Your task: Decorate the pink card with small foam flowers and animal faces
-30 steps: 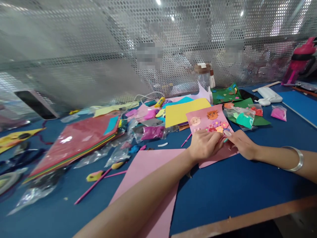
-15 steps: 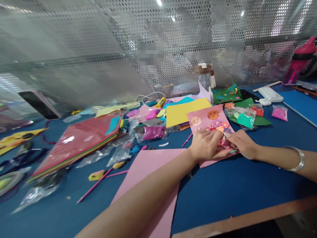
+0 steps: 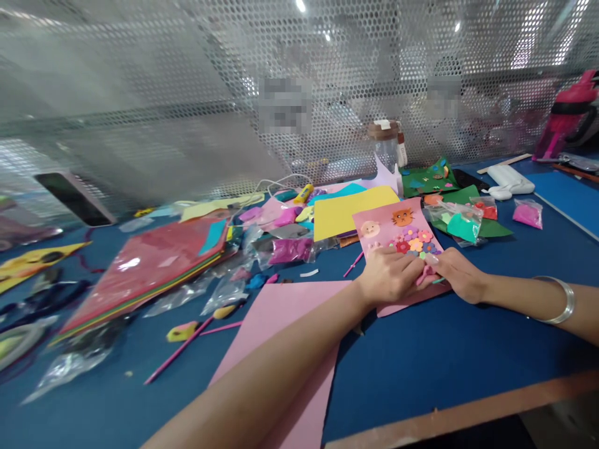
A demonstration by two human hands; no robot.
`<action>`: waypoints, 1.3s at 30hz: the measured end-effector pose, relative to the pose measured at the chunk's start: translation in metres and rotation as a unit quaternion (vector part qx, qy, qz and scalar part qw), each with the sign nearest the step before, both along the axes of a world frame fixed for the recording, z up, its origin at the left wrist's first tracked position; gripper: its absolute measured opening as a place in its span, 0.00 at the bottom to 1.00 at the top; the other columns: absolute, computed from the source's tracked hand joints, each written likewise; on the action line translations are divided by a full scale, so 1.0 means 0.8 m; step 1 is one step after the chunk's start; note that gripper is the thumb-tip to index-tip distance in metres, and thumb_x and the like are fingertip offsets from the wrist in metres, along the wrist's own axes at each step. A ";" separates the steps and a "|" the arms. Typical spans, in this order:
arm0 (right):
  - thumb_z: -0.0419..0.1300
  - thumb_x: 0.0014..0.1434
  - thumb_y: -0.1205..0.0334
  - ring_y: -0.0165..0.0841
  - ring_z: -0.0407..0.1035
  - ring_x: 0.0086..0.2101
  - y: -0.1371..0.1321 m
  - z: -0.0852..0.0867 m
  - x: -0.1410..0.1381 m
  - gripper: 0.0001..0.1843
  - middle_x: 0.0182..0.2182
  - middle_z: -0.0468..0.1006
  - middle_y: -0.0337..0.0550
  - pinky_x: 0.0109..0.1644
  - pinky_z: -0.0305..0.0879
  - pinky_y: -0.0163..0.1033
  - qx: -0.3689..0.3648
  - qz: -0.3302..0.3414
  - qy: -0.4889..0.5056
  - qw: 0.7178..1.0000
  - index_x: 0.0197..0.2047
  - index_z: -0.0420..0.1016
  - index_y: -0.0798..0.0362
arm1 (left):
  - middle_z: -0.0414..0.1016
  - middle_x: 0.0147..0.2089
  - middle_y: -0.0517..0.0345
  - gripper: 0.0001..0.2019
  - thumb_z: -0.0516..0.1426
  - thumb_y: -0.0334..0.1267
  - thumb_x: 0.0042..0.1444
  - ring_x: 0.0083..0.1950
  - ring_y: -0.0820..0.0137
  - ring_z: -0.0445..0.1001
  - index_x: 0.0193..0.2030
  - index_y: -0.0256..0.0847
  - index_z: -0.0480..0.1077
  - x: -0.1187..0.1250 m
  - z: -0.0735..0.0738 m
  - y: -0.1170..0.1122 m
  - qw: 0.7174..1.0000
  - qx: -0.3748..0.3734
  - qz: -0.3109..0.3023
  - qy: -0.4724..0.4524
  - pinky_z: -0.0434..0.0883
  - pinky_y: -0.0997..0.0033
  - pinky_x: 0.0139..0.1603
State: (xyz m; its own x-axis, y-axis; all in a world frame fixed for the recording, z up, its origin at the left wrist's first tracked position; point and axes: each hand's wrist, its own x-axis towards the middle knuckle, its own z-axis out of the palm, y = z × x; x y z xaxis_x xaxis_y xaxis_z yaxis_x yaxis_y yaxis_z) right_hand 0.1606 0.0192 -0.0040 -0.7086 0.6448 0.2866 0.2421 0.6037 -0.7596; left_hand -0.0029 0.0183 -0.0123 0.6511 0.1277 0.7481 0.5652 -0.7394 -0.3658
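Observation:
My left hand (image 3: 390,274) and my right hand (image 3: 461,273) meet over the lower part of a decorated pink sheet (image 3: 381,218). Both are closed, their fingertips pinching a small piece of soft pink clay (image 3: 425,272) between them; the fingers partly hide it. On the sheet are an orange cat face (image 3: 403,217), a pale round face (image 3: 371,229) and a cluster of colourful flowers (image 3: 412,239) just beyond my fingers. Under my left forearm lies a larger plain pink sheet (image 3: 285,318).
Yellow paper (image 3: 353,209) lies behind the decorated sheet. Bagged clay (image 3: 463,224) sits to the right, with a white case (image 3: 510,181) beyond. A lidded jar (image 3: 385,143) stands by the perforated metal screen (image 3: 210,75). Leftward are stacked coloured sheets (image 3: 150,262) and a pink stick tool (image 3: 180,349).
My fingers have shifted slightly around the pink piece, and my left hand is more tightly curled. More of the flower cluster shows now. The surrounding things stay put.

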 end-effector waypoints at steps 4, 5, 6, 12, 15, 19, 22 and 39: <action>0.38 0.61 0.50 0.24 0.51 0.18 -0.001 -0.001 -0.001 0.29 0.14 0.60 0.37 0.23 0.50 0.32 -0.054 -0.031 0.011 0.998 0.17 0.64 0.57 | 0.61 0.13 0.65 0.16 0.46 0.35 0.57 0.14 0.78 0.56 0.18 0.38 0.56 0.002 -0.001 -0.001 1.000 0.009 0.001 -0.004 0.52 0.76 0.17; 0.39 0.61 0.49 0.24 0.50 0.18 -0.001 -0.001 -0.001 0.29 0.14 0.58 0.36 0.22 0.49 0.31 -0.067 -0.038 0.016 0.997 0.16 0.62 0.57 | 0.60 0.13 0.65 0.16 0.46 0.33 0.57 0.14 0.78 0.55 0.18 0.38 0.55 0.002 -0.002 -0.001 1.000 0.012 0.002 -0.009 0.52 0.76 0.17; 0.39 0.61 0.49 0.23 0.50 0.17 -0.001 -0.001 -0.002 0.29 0.13 0.56 0.35 0.22 0.49 0.31 -0.078 -0.043 0.021 0.996 0.16 0.61 0.56 | 0.60 0.12 0.65 0.16 0.46 0.32 0.56 0.14 0.78 0.55 0.17 0.39 0.54 0.002 -0.003 -0.001 1.000 0.013 0.003 -0.015 0.52 0.75 0.17; 0.41 0.61 0.51 0.24 0.55 0.20 -0.002 0.004 -0.002 0.24 0.17 0.62 0.36 0.25 0.52 0.31 -0.033 -0.002 0.019 0.999 0.22 0.64 0.57 | 0.61 0.13 0.65 0.13 0.44 0.30 0.55 0.14 0.78 0.56 0.20 0.39 0.55 0.000 -0.004 0.002 1.000 -0.006 0.002 -0.022 0.52 0.76 0.16; 0.46 0.59 0.53 0.23 0.52 0.20 -0.003 0.005 -0.002 0.20 0.17 0.58 0.34 0.24 0.49 0.30 0.036 -0.028 0.012 0.999 0.21 0.60 0.56 | 0.60 0.14 0.64 0.13 0.43 0.37 0.55 0.14 0.77 0.56 0.21 0.39 0.55 -0.002 0.000 0.001 0.999 -0.033 -0.003 -0.023 0.53 0.75 0.15; 0.45 0.61 0.56 0.22 0.51 0.19 -0.006 0.004 0.000 0.17 0.18 0.58 0.33 0.24 0.48 0.30 0.083 -0.036 0.018 0.996 0.23 0.59 0.56 | 0.60 0.15 0.62 0.19 0.37 0.48 0.56 0.14 0.75 0.57 0.22 0.39 0.55 -0.004 0.001 0.001 0.997 -0.068 -0.031 -0.011 0.54 0.74 0.15; 0.44 0.61 0.57 0.22 0.49 0.18 -0.007 0.003 0.000 0.18 0.17 0.56 0.33 0.23 0.47 0.30 0.081 -0.041 0.027 0.996 0.22 0.58 0.55 | 0.61 0.16 0.61 0.18 0.36 0.45 0.58 0.15 0.75 0.58 0.23 0.39 0.55 -0.006 -0.001 0.002 0.995 -0.088 -0.042 0.001 0.55 0.74 0.15; 0.42 0.61 0.57 0.22 0.48 0.19 0.000 -0.001 0.003 0.21 0.16 0.53 0.33 0.23 0.46 0.30 0.033 -0.002 0.034 0.999 0.19 0.54 0.55 | 0.60 0.14 0.63 0.13 0.44 0.34 0.55 0.14 0.76 0.56 0.20 0.39 0.55 -0.003 -0.004 0.002 0.998 -0.031 -0.043 0.015 0.52 0.73 0.16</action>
State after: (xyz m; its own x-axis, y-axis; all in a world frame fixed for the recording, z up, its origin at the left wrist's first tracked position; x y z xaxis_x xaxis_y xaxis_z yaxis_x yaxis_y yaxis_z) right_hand 0.1632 0.0194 -0.0050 -0.6841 0.6255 0.3751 0.1940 0.6519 -0.7331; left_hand -0.0057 0.0196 -0.0152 0.6836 0.1154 0.7207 0.4881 -0.8064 -0.3339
